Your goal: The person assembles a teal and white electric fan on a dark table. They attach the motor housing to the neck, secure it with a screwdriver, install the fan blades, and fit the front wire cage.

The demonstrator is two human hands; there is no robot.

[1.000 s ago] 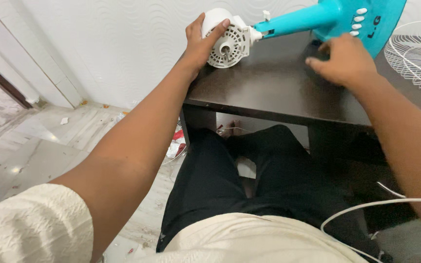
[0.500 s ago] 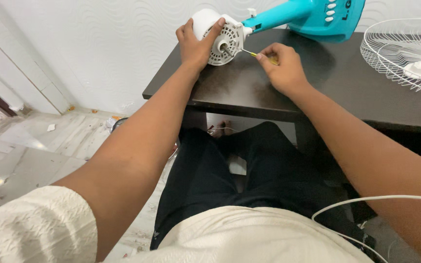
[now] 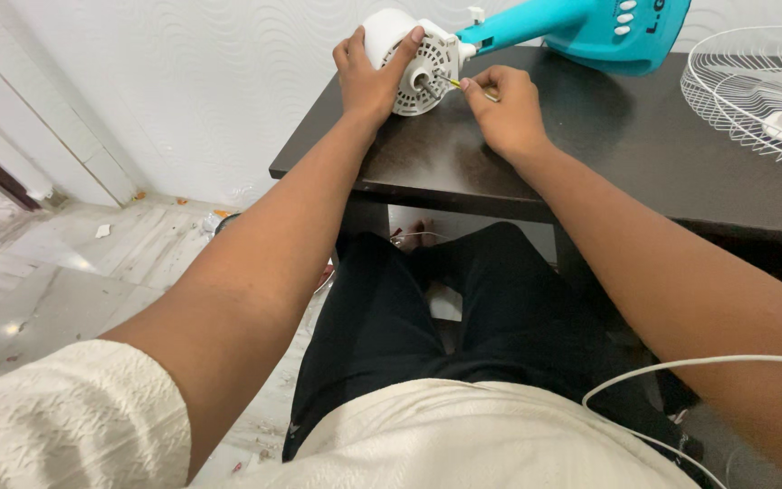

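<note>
Near the top middle of the frame the left hand is wrapped around the white fan motor, palm against its rounded housing and fingers curled over the top edge, gripping it so its vented face looks toward the right. Just to the right of it, the right hand is closed in a pinch around a small screwdriver with a yellowish handle; the thin shaft points left and its tip meets the vented face of the motor close to the stubby spindle in the centre. The motor sits at the far left corner of the dark brown table, between the two hands, with the left hand touching it and the right hand just beside it. From the motor a bright blue fan stand lies tilted across the table toward the upper right of the frame, its white buttons showing. At the far right edge a white wire fan guard rests flat on the table, well apart from both hands. A white cord loops across the lower right, over the person's dark trousers
</note>
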